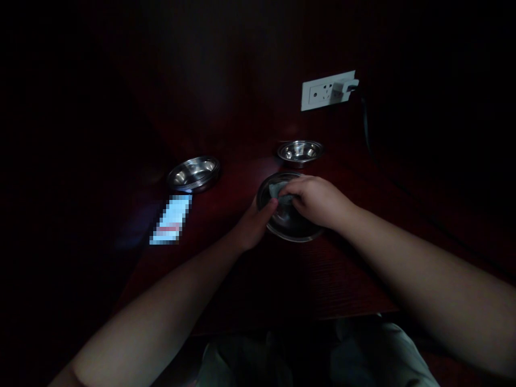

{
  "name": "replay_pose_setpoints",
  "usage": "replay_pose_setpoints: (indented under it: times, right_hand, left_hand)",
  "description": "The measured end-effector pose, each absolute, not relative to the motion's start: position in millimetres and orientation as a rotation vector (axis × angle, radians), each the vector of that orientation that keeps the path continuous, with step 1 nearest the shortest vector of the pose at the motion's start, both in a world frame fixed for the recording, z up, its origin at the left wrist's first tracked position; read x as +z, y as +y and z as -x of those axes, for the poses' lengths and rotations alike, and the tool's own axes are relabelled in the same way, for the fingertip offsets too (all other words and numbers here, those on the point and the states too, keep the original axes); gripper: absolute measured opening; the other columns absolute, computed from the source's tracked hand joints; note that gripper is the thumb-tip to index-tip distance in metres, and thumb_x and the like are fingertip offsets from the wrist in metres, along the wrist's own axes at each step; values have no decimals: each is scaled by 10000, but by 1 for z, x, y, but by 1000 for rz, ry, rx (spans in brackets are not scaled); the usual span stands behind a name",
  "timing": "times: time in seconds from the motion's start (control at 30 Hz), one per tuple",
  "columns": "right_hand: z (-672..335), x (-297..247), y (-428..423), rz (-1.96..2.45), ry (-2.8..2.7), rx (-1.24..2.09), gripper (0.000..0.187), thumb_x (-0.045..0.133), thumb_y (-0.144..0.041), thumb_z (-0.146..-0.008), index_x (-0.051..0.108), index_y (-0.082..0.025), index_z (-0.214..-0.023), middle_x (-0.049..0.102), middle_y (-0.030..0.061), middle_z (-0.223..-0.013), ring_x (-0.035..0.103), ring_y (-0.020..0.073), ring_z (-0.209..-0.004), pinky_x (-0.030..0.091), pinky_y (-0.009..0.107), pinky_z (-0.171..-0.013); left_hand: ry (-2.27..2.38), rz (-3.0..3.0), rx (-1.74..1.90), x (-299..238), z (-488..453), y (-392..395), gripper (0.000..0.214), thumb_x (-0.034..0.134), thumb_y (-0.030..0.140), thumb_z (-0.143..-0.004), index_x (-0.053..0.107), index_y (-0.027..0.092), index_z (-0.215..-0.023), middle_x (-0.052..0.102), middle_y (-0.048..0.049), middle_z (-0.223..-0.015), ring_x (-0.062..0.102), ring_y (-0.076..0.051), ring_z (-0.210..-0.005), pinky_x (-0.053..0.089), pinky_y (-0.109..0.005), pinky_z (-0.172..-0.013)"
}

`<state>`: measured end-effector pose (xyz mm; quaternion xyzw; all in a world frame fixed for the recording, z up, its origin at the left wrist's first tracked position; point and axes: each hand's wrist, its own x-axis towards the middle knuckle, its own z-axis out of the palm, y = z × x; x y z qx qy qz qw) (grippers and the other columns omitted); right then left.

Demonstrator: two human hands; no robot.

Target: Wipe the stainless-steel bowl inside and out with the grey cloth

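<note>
I see the left hand (253, 223) clamped on the rim of a steel bowl (292, 228) just above the dark bench (342, 274), probably to steady it. The right hand (316, 200) is closed around a pale cloth (278, 191) pressed inside that bowl (the other bowls (193, 173) sit well apart behind).

A steel bowl (291, 228) with a grey cloth (277, 190) inside
Shiny and shallow, the steel bowl sits open side up, its rim in the left hand (253, 226); the crumpled grey cloth lies inside under the right hand (316, 201).
</note>
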<state>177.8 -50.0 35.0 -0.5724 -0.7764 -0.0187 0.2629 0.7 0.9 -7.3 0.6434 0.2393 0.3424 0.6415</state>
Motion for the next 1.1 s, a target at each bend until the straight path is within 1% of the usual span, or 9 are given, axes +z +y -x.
replay_pose_setpoints:
  times: [0.07,0.23,0.43,0.57,0.67,0.73,0.87,1.0,1.1]
  right_hand:
    - [-178,37,-51,1599,-2170,-10,354,501,-31,-765,753,-192,-955,751,63,-1021,673,237,-992,493,358,-900]
    - [-178,43,-55,1658,-2229,90,226,532,-73,-749,719,-193,-786,729,51,-913,653,201,-844,476,313,-760]
    - [-171,42,-59,1596,-2271,461,232,529,-71,-752,720,-199,-785,713,28,-794,622,149,-713,449,268,-687]
    - [-168,41,-61,1522,-2277,590,245,523,-65,-761,726,-180,-837,702,31,-792,605,143,-694,441,265,-672]
    - [-168,41,-61,1454,-2260,616,269,519,-45,-745,727,-172,-860,678,19,-749,585,134,-659,437,264,-657]
    - [-168,40,-61,1370,-2245,609,274,518,-32,-725,722,-170,-845,680,15,-762,595,134,-686,446,264,-679]
    - [-166,37,-57,1199,-2131,621,253,493,-35,-729,699,-162,-801,706,28,-840,635,144,-785,478,277,-753]
    - [-164,32,-53,1179,-1923,591,252,488,-58,-756,707,-166,-820,709,16,-817,649,145,-768,498,287,-749]
    - [-163,30,-52,1200,-1809,591,256,504,-73,-773,720,-176,-864,734,21,-905,666,143,-803,509,284,-767]
  left_hand:
    - [578,-1476,780,-7,-1,1,679,603,567,-874,453,180,-1412,530,-142,-1458,446,-340,-1382,351,-484,-1137]
    - [609,-1492,763,-8,0,1,657,595,571,-877,465,173,-1384,568,-153,-1410,493,-334,-1338,376,-491,-1113]
    - [602,-1544,764,-7,1,1,657,574,585,-884,470,159,-1374,542,-158,-1437,470,-323,-1358,349,-479,-1133]
    - [607,-1611,772,-4,1,0,635,549,606,-889,493,160,-1338,542,-147,-1440,464,-313,-1362,332,-470,-1147]
    - [593,-1625,783,-3,1,-1,608,546,620,-884,525,164,-1286,557,-138,-1425,480,-313,-1345,334,-466,-1145]
    - [594,-1628,779,-4,1,0,601,542,625,-883,538,161,-1265,558,-138,-1424,479,-318,-1345,338,-469,-1141]
    - [612,-1645,762,-4,2,1,653,499,640,-900,497,155,-1337,550,-145,-1432,469,-316,-1357,336,-470,-1141]
    - [611,-1633,754,-2,2,0,673,422,650,-930,453,168,-1399,514,-135,-1477,446,-313,-1383,338,-462,-1141]
    - [612,-1579,741,0,1,-1,691,406,657,-932,447,155,-1404,527,-154,-1461,472,-318,-1365,361,-460,-1127]
